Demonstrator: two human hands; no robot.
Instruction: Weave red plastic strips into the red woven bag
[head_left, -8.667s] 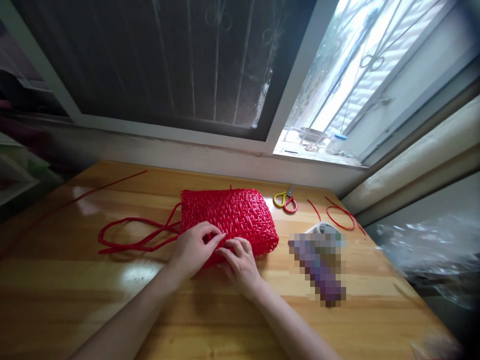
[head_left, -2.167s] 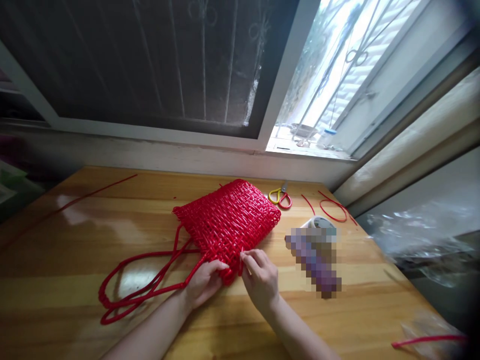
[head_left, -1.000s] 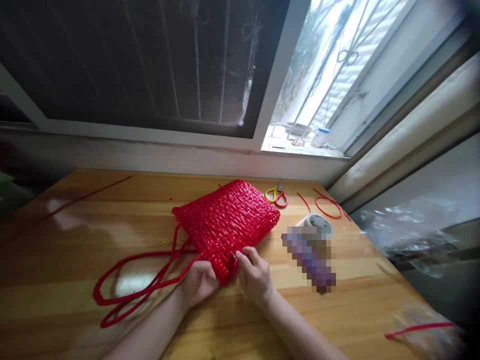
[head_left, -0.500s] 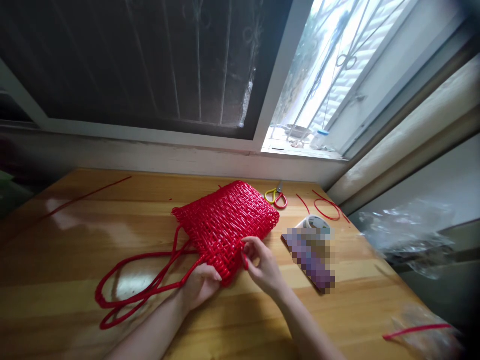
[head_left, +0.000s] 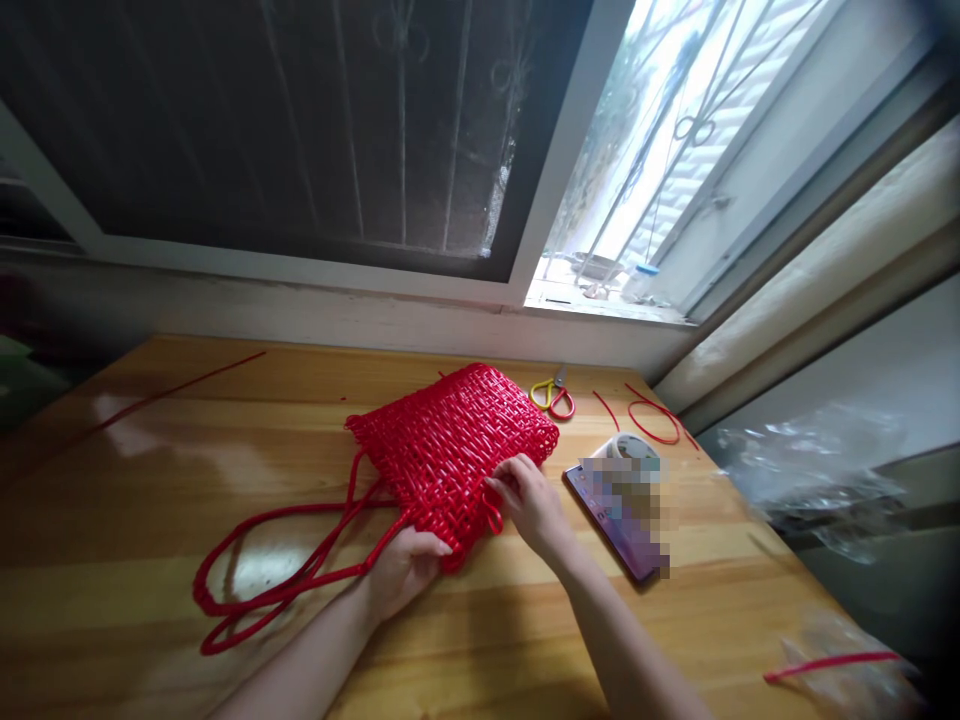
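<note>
A red woven bag [head_left: 457,440] lies on its side on the wooden table, its long red handles [head_left: 262,517] looped out to the left. My left hand [head_left: 411,568] grips the bag's near corner, thumb on top and the other fingers mostly hidden beneath. At the bag's near right edge, my right hand [head_left: 523,497] has thumb and index finger pinched together on a red strand. A small loop of that strand [head_left: 493,518] sticks out just below the fingertips.
Scissors [head_left: 553,393] with one yellow and one red handle lie behind the bag. To the right are a roll of tape [head_left: 628,450], a phone [head_left: 611,520] and red cord pieces [head_left: 652,420]. Clear plastic [head_left: 832,475] hangs by the table's right edge. A window stands behind.
My right hand has shifted slightly up along the bag's edge and its fingers have closed in a pinch; the small red loop now shows below them. My left hand stays on the corner.
</note>
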